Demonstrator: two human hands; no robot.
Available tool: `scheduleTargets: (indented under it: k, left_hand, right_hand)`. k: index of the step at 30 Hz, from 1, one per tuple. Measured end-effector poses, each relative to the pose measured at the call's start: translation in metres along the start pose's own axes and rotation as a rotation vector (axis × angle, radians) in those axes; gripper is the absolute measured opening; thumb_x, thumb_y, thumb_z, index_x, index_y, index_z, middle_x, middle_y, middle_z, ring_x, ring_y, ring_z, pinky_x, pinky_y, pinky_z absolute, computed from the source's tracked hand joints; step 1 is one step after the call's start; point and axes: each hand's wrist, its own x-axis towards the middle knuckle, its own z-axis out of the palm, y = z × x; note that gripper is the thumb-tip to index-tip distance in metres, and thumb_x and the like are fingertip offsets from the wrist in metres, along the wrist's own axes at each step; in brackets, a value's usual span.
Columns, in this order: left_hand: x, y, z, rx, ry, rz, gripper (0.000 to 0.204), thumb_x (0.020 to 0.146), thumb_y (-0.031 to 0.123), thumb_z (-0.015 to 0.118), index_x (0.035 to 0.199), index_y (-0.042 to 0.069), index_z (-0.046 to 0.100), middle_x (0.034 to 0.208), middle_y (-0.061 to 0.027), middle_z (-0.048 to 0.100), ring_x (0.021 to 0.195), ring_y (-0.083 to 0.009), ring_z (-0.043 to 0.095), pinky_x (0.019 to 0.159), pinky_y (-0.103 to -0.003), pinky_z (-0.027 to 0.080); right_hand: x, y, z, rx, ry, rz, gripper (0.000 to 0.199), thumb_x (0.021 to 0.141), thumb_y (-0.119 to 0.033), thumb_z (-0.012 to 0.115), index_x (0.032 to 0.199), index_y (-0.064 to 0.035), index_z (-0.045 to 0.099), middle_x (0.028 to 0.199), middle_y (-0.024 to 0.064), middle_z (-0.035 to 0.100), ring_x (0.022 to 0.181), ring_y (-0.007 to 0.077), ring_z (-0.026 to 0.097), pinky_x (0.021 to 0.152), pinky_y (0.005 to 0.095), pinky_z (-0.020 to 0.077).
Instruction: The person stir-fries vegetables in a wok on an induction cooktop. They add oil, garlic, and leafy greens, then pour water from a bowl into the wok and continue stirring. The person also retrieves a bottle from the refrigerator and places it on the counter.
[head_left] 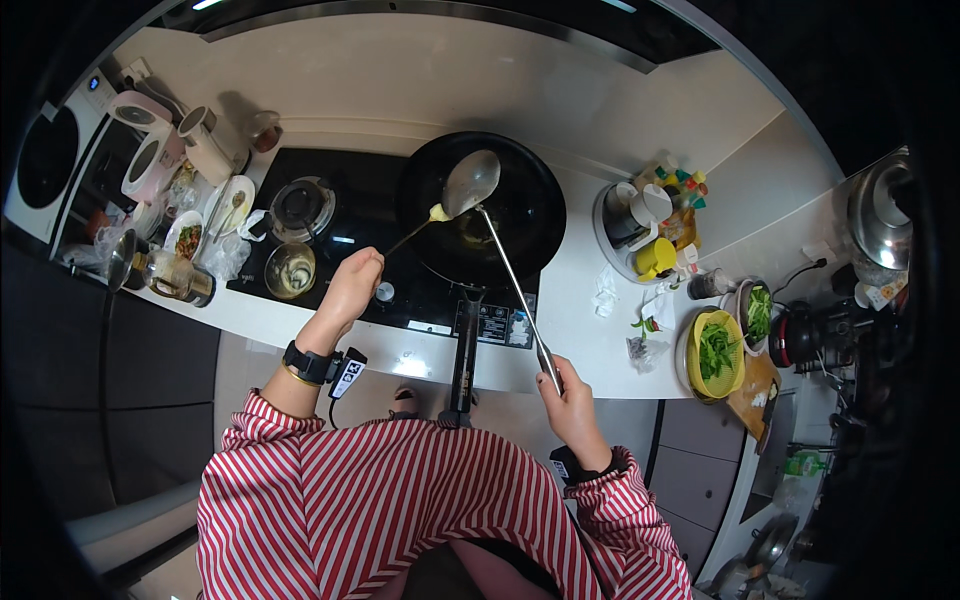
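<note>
My right hand is wrapped round the long handle of a metal ladle, whose wide rounded head is held over the black wok. In my closed left hand is a thin stick-like utensil. A pale yellow lump sits at its far tip, right beside the ladle's head; whether the two touch I cannot tell. The wok rests on the black cooktop, its handle pointing at me. A little shiny liquid seems to lie in the wok.
Left of the wok are a small bowl with pale residue and a round burner. Plates of chopped food stand farther left. On the right are a tray of seasoning bottles, a yellow basket of greens and a cutting board.
</note>
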Motion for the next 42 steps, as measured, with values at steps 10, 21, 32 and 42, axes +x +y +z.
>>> scheduleTargets:
  k: [10,21,32,42]
  left_hand:
    - [0.004,-0.006,0.001,0.017,0.01,0.059,0.018,0.092,0.016,0.043,0.076,0.012,0.048,0.062,0.0068,0.039,0.05,-0.0029,0.032,0.045,-0.019,0.025]
    - [0.006,-0.004,0.003,0.055,0.01,0.074,0.018,0.093,0.015,0.042,0.075,0.011,0.048,0.061,0.0067,0.039,0.051,-0.003,0.033,0.046,-0.019,0.026]
    - [0.011,-0.011,-0.002,0.155,0.094,0.095,0.019,0.091,0.013,0.043,0.075,0.005,0.05,0.065,0.0043,0.041,0.06,-0.0061,0.036,0.054,-0.023,0.032]
    - [-0.005,-0.025,-0.03,-0.047,0.156,0.026,0.02,0.093,0.014,0.042,0.075,0.01,0.05,0.064,0.0067,0.037,0.057,-0.0037,0.033,0.051,-0.021,0.027]
  right_hand:
    - [0.004,0.002,-0.002,-0.063,-0.022,-0.002,0.028,0.091,-0.019,0.057,0.114,-0.0026,0.055,0.065,0.0121,0.055,0.052,0.0175,0.054,0.051,0.0291,0.0421]
    - [0.008,-0.002,-0.005,-0.094,-0.046,-0.021,0.027,0.091,-0.018,0.056,0.113,-0.0023,0.054,0.065,0.0154,0.056,0.054,0.0241,0.058,0.052,0.0312,0.0436]
    - [0.014,0.002,-0.015,-0.345,0.092,-0.183,0.026,0.087,-0.014,0.059,0.11,-0.0022,0.054,0.07,0.0207,0.061,0.061,0.0373,0.062,0.053,0.0402,0.0472]
    - [0.022,0.001,-0.023,-0.28,0.097,-0.055,0.027,0.089,-0.014,0.057,0.113,-0.0014,0.054,0.069,0.0208,0.061,0.061,0.035,0.063,0.054,0.0373,0.047]
